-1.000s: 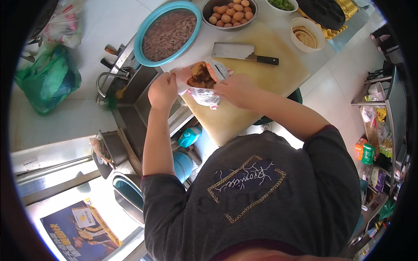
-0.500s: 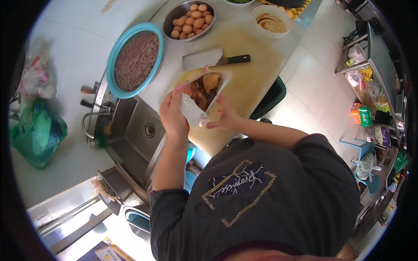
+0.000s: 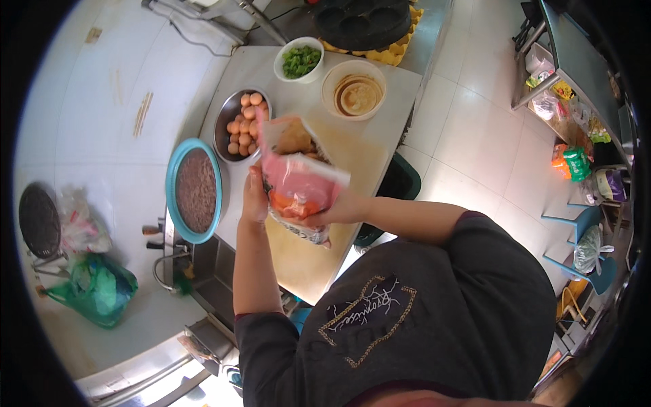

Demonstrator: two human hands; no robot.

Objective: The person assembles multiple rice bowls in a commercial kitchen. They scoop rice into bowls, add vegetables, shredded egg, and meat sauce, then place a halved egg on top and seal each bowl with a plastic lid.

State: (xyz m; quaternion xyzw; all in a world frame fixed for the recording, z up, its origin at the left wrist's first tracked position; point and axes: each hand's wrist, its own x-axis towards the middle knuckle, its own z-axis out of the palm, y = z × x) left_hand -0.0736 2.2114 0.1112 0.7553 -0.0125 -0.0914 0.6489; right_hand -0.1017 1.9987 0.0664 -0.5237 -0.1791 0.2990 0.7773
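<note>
I hold an opened pink and white plastic bag [image 3: 302, 186] up above the yellowed cutting board [image 3: 302, 268]. Brown chunks of food show in its mouth, and something orange-red shows at its front. My left hand [image 3: 254, 198] grips the bag's left side, with the thumb up along it. Round the lower right side, my right hand [image 3: 344, 208] is closed on the bag, its fingers partly hidden. Just beyond my left hand stands a steel bowl of brown eggs [image 3: 243, 129]. The cleaver is hidden from view.
A blue basin of minced meat [image 3: 195, 193] stands at the left, beside the sink [image 3: 213, 271]. Farther back are a white bowl of chopped greens [image 3: 300, 61], a brown-stained white tub [image 3: 354, 91] and a dark moulded pan [image 3: 363, 24]. A dark green bin [image 3: 400, 186] sits below the table's right edge.
My right hand has moved from beside the bag onto it. The bag has turned, showing its pink side, and now covers the cleaver. The view has shifted, showing more of the table's far end.
</note>
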